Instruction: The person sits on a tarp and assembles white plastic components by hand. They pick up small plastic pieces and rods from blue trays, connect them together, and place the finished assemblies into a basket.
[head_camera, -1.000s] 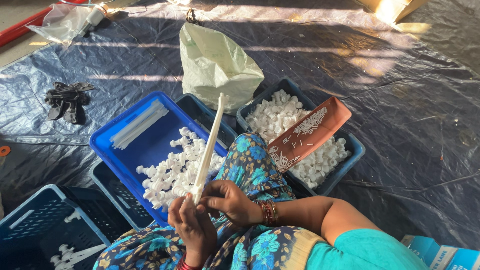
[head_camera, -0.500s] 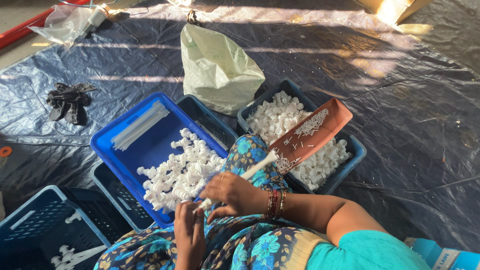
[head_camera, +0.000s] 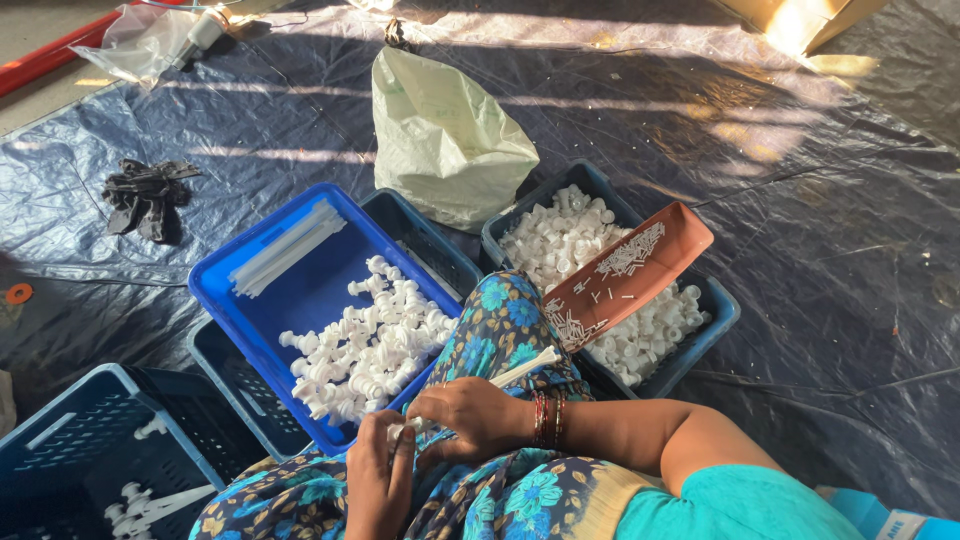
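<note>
We are gripping a white rod (head_camera: 525, 367) in the right hand (head_camera: 470, 418); it is jutting beyond those fingers over the knee. The left hand (head_camera: 378, 478) is pinching a small white fitting (head_camera: 400, 430) at the rod's near end. Judgement: we are keeping both aligned, pressing straight.

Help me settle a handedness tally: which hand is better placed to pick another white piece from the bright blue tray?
Probably the left hand. It sits beside the bright blue tray, close to the white pieces. The right hand lies over the white stick on the lap, farther from the pile.
</note>
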